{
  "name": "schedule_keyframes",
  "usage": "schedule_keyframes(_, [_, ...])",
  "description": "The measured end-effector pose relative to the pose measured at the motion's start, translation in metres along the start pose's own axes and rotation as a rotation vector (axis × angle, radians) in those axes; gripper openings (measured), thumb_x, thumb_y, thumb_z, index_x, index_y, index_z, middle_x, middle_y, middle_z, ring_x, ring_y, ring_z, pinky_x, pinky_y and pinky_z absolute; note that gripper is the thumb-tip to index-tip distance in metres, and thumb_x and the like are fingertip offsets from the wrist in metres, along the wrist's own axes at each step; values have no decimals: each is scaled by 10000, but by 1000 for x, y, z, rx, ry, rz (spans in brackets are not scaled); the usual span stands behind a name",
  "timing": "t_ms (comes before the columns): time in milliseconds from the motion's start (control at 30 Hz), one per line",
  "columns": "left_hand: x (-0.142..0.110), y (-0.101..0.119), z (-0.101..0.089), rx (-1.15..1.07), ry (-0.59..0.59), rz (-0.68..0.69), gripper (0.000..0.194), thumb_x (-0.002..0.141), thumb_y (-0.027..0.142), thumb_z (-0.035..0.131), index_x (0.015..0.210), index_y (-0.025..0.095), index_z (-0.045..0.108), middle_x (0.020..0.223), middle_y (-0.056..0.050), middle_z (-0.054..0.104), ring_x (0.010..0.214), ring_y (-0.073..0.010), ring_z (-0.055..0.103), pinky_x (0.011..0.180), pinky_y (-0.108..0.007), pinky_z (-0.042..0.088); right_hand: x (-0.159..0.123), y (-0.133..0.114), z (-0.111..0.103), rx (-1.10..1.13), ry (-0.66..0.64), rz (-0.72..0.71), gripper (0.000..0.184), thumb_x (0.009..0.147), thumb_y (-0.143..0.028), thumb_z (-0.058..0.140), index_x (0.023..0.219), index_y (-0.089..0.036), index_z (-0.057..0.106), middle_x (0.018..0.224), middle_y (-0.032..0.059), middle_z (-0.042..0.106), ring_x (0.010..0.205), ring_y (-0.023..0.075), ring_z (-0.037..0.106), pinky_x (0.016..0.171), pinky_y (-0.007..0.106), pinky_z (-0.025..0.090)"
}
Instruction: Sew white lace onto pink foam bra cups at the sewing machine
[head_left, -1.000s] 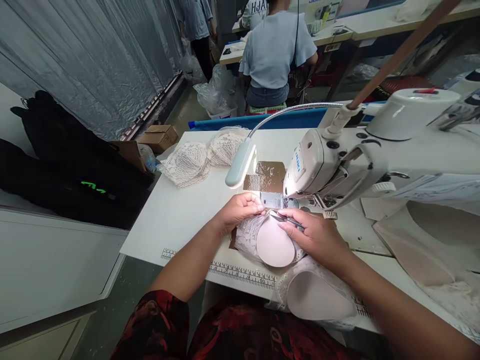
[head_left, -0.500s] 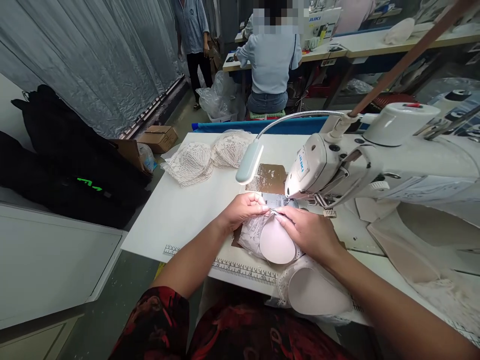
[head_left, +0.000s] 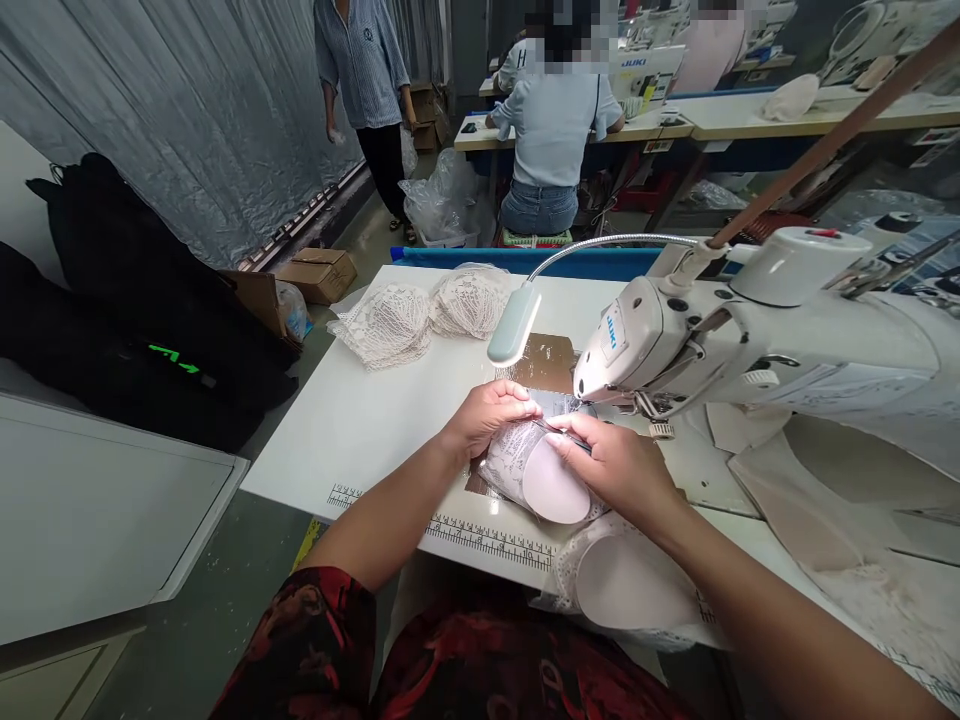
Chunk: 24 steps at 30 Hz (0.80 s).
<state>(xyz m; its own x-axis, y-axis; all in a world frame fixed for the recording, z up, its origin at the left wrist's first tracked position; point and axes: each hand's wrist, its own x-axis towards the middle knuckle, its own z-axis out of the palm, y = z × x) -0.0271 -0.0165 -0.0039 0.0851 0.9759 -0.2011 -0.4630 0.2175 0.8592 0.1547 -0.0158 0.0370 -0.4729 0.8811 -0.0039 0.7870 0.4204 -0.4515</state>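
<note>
Nearest us, a loose cup lies at the desk edge, below our right hand. Left of it, ruler marks run along the desk. Above these, the lace and its joined cup lie under and between our hands. Our left hand is pinched narrow on the lace's top edge; our right hand closes round a slim metal tool, its tip near the left fingertips. Just beyond our right hand stands the sewing machine. The lamp hangs beyond our left hand, with lace cups farther left. Farthest, a seated person and a standing person show.
</note>
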Motion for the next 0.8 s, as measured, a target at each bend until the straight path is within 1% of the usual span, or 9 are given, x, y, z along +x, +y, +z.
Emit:
schedule_keyframes(167, [0,0,-1,-9,-17,10,295,578,204,811,732,117,575,721,-26,681,739,-138,651,821,-325,477,5,-8,2,41,26,-15,290,886,-367,450,998,-259,694,917,-7,744,796,189,667,629,268,444])
schedule_keyframes(267, [1,3,-2,-1,1,24,282,597,220,801,735,124,574,746,-26,675,769,-135,645,836,-317,473,2,-3,5,72,31,-25,293,891,-362,441,1003,-255,690,932,-3,742,803,189,667,657,274,455])
schedule_keyframes(367, [2,5,-5,120,67,-2,301,682,325,759,848,134,595,879,-53,671,848,-152,643,848,-325,475,-5,17,8,52,29,-55,310,894,-386,442,1065,-270,673,958,-4,739,789,185,665,673,279,461])
schedule_keyframes(467, [2,0,-11,411,69,4,477,671,362,779,1057,148,597,1059,-90,642,930,-186,629,896,-363,465,-12,53,10,-95,50,-6,378,894,-425,428,1146,-249,649,885,29,738,703,201,652,610,301,459])
schedule_keyframes(533, [1,-5,-14,592,1,31,579,629,315,808,1137,143,589,1099,-100,631,984,-211,610,930,-371,448,-16,79,9,-289,111,10,394,881,-409,429,1098,-201,684,848,91,722,746,259,648,587,337,453])
schedule_keyframes(567, [1,-8,-14,651,-48,34,570,632,294,802,1141,140,596,1096,-98,634,1000,-220,603,930,-366,447,-18,90,8,-354,149,-22,385,878,-391,427,1043,-183,706,896,128,709,831,290,641,624,361,462])
schedule_keyframes(633, [0,-11,-14,699,-156,24,460,673,284,758,1088,132,629,1046,-89,649,978,-226,605,878,-341,465,-20,102,6,-357,203,-109,369,878,-385,428,958,-177,722,1003,163,675,976,326,602,719,407,472])
schedule_keyframes(700, [0,-12,-11,675,-261,6,368,704,309,729,1012,120,653,986,-84,655,908,-215,615,790,-306,481,-20,101,3,-213,196,-152,340,879,-406,446,935,-201,711,1061,145,652,1046,315,578,801,422,466])
schedule_keyframes(800, [1,-13,-5,596,-369,-17,379,699,360,745,969,111,653,934,-77,648,846,-190,607,732,-269,472,-16,81,1,109,29,-145,241,857,-423,512,892,-239,662,1040,78,656,1079,262,575,849,372,456])
